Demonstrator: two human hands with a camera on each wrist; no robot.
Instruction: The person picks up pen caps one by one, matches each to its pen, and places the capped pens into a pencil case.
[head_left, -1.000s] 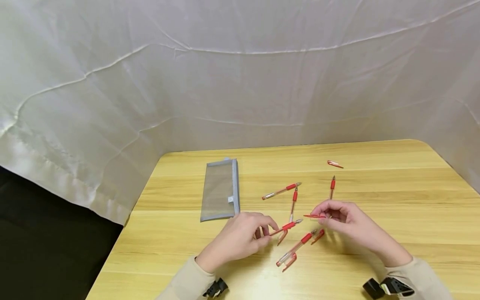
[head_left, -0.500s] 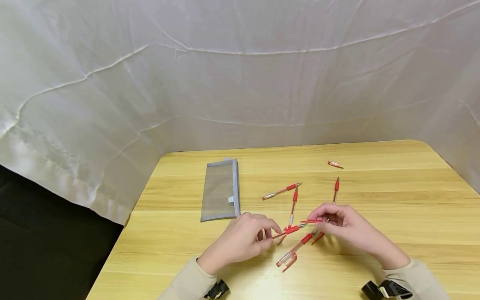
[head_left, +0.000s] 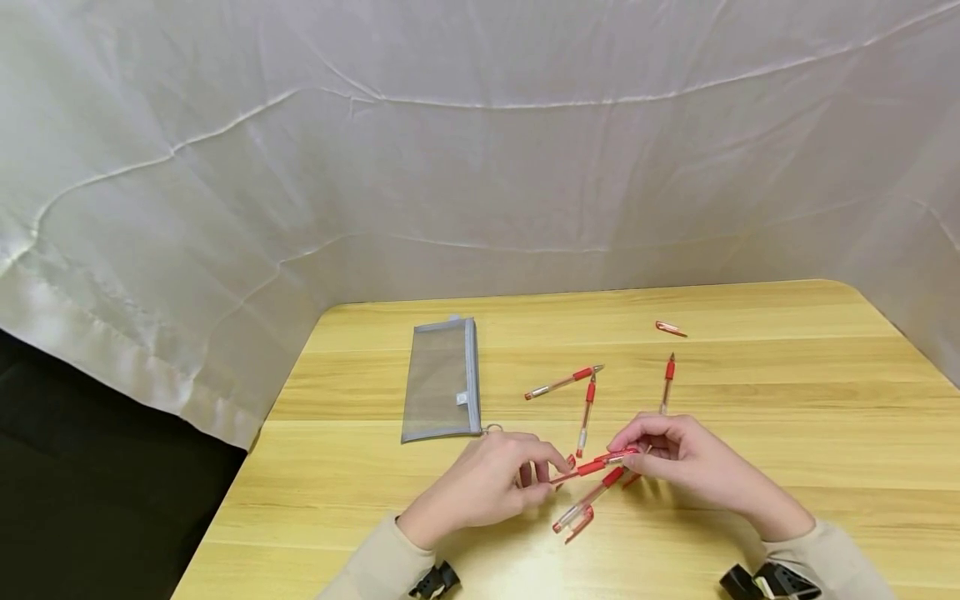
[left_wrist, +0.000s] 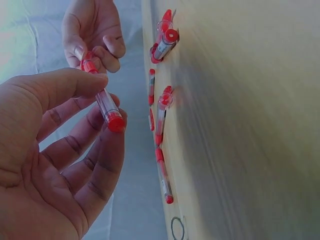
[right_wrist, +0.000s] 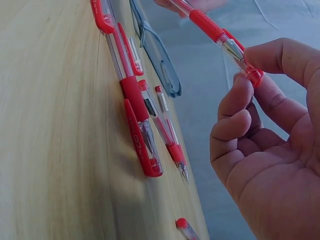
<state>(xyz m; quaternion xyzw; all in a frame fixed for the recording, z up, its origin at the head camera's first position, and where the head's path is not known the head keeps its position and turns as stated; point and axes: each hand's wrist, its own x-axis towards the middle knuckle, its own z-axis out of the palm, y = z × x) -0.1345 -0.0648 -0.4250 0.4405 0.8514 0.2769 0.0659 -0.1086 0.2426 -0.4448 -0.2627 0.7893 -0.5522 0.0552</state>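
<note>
In the head view my left hand [head_left: 498, 475] pinches the barrel of a red gel pen [head_left: 591, 468] between thumb and fingers. Its red end plug shows in the left wrist view, where the clear barrel [left_wrist: 106, 103] points away toward the other hand. My right hand [head_left: 682, 454] pinches a clear cap with a red clip [head_left: 621, 455] by its closed end. The right wrist view has the pen's metal tip inside that cap [right_wrist: 254, 75]; whether it is fully seated I cannot tell. Both are held above the table.
An uncapped pen [head_left: 592, 498] lies below the hands, with a loose cap [head_left: 580, 525] beside it. Further uncapped pens [head_left: 558, 384] [head_left: 587, 417] [head_left: 668, 382] lie beyond. One cap [head_left: 670, 328] rests farther back. A grey mesh zip pouch [head_left: 437, 382] lies at left on the wooden table [head_left: 795, 367].
The right hand has moved the cap down and left onto the pen's tip. The left hand has brought the pen slightly right. The loose items on the table look about the same.
</note>
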